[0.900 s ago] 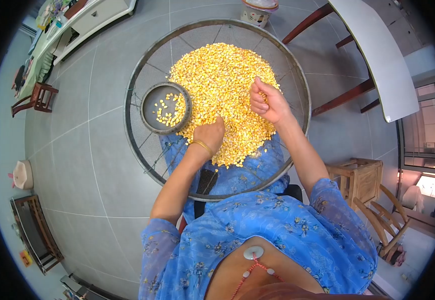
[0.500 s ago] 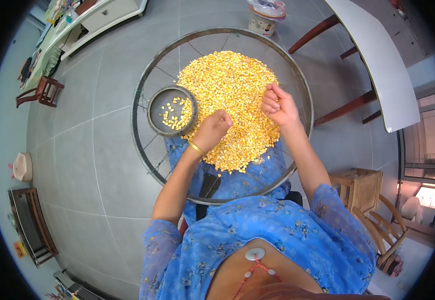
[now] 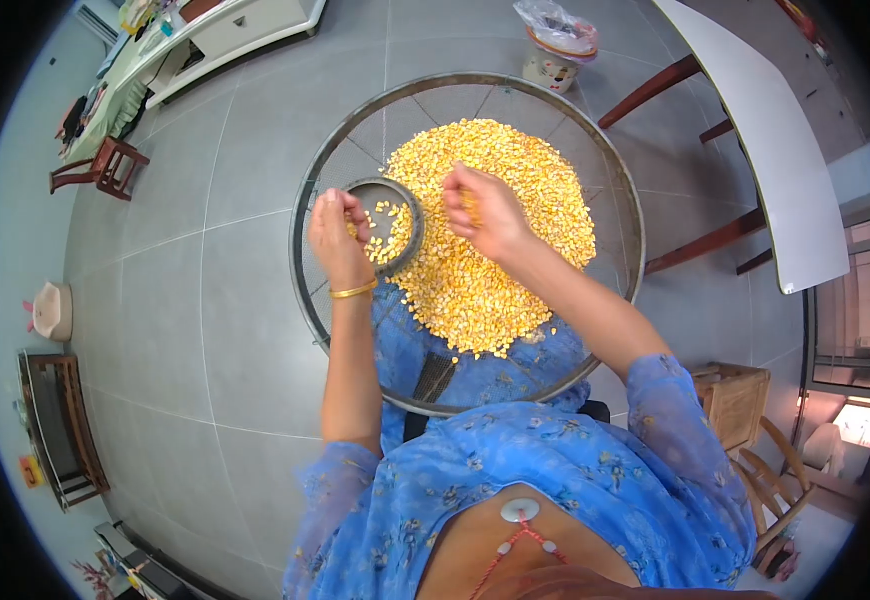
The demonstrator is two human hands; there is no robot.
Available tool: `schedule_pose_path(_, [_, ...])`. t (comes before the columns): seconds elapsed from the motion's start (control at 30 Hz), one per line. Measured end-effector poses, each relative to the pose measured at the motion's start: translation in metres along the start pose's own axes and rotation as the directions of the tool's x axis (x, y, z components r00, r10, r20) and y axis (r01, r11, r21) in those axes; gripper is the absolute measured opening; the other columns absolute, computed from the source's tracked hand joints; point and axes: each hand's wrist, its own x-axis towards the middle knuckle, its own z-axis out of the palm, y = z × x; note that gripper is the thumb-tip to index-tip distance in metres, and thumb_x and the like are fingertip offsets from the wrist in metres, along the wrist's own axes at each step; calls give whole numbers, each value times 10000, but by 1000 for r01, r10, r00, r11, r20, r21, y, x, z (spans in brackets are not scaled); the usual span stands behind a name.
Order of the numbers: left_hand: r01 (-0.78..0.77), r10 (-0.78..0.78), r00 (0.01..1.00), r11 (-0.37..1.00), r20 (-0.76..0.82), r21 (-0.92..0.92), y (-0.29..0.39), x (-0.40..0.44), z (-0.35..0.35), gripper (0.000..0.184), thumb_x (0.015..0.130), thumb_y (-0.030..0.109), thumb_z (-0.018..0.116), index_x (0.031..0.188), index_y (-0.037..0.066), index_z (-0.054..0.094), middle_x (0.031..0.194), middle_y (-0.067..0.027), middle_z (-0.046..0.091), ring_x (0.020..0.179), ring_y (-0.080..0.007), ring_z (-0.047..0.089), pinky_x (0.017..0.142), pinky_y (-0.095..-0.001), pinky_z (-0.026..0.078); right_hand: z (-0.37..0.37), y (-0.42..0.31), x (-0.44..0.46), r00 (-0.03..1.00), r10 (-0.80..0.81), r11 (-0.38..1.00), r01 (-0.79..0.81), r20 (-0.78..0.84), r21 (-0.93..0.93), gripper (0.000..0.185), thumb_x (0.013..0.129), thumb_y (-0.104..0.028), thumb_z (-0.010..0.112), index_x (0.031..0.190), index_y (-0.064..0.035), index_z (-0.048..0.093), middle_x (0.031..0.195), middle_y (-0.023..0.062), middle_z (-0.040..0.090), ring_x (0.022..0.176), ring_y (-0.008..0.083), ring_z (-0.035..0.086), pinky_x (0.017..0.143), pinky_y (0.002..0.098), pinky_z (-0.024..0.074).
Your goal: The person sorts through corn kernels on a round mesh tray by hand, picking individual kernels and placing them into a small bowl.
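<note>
A heap of yellow corn kernels [image 3: 505, 250] lies in a wide round mesh sieve [image 3: 638, 235] across my lap. On the sieve's left part sits a small dark round bowl [image 3: 417, 225] with some kernels scattered in it. My left hand [image 3: 340, 235] is above the bowl's left edge, its fingers curled, with a bit of yellow corn showing at them. Over the upper left of the heap, close to the bowl, my right hand [image 3: 487, 212] is curled around some kernels. The left hand covers part of the bowl.
A white-topped table [image 3: 765, 130] with dark red legs stands at the right. A bin [image 3: 552, 68] with a plastic bag is beyond the sieve. A wooden stool [image 3: 115, 167] is at the far left, and a wooden chair [image 3: 770, 480] is at the lower right.
My left hand has moved left from the heap to the bowl. My right hand has moved left from the heap's right edge towards the bowl. The view has shifted slightly.
</note>
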Motion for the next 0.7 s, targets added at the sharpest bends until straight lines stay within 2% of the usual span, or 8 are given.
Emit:
schedule_pose_path(0.07, [-54, 54, 999, 996, 1, 71, -11, 5, -10, 280, 938, 223, 449, 726, 60, 530, 620, -23, 502, 516, -87, 445, 459, -212, 351, 25, 12, 18, 997, -67, 994, 70, 46, -86, 241, 944, -244, 448, 790, -73, 520, 620, 9, 493, 465, 83, 418, 402, 231, 341])
schedule_pose_path(0.13, [-363, 360, 929, 838, 86, 407, -21, 8, -12, 318, 936, 214, 445, 729, 11, 575, 668, -37, 560, 609, -119, 497, 577, -267, 415, 47, 32, 33, 970, -244, 946, 243, 21, -213, 266, 941, -232, 448, 826, -33, 581, 711, 29, 579, 605, 101, 529, 563, 252, 445])
schedule_pose_path(0.17, [-313, 305, 948, 834, 93, 455, -17, 5, -11, 361, 941, 214, 421, 753, -22, 618, 770, -60, 627, 814, -183, 572, 747, -326, 434, 48, 36, 36, 967, -255, 945, 251, 9, -212, 266, 941, -232, 448, 826, -33, 581, 711, 29, 579, 605, 101, 529, 563, 252, 445])
schedule_pose_path(0.23, [-378, 351, 925, 803, 146, 462, -20, 10, -13, 365, 950, 224, 415, 806, -27, 637, 829, -84, 639, 903, -204, 574, 815, -336, 428, 45, 39, 39, 919, -354, 859, 394, 175, -327, 299, 941, -227, 448, 865, 3, 623, 826, 59, 632, 777, 127, 582, 746, 270, 464])
schedule_pose_path(0.3, [-383, 336, 924, 816, 183, 432, -21, 9, -12, 380, 962, 233, 395, 922, -41, 655, 939, -130, 653, 1094, -249, 539, 948, -356, 387, 35, 38, 37, 921, -362, 869, 390, 148, -304, 308, 943, -222, 442, 864, 9, 629, 853, 66, 636, 808, 132, 584, 775, 275, 460])
schedule_pose_path(0.47, [-424, 389, 905, 784, 172, 453, -23, 2, -3, 318, 951, 202, 402, 952, -19, 631, 994, -112, 638, 1006, -264, 572, 871, -361, 428, -17, 12, 23, 916, -402, 883, 386, -6, -269, 269, 946, -202, 432, 955, 9, 598, 896, 108, 648, 838, 186, 627, 810, 315, 486])
schedule_pose_path(0.6, [-428, 323, 902, 760, 287, 489, -39, -16, 13, 154, 873, 78, 534, 974, -7, 613, 937, -108, 622, 870, -222, 595, 765, -321, 466, -85, -11, 3, 899, -381, 860, 258, -218, -440, 195, 913, -121, 452, 987, 11, 575, 828, 105, 656, 670, 162, 627, 632, 295, 513])
schedule_pose_path(0.7, [-645, 203, 701, 589, 683, 487, -55, -41, 32, 137, 805, 77, 592, 921, 4, 595, 869, -136, 584, 818, -265, 583, 704, -354, 466, -118, -13, -12, 927, -312, 741, 98, -211, -664, 161, 861, -100, 517, 946, 15, 592, 777, 119, 648, 659, 182, 627, 612, 313, 507])
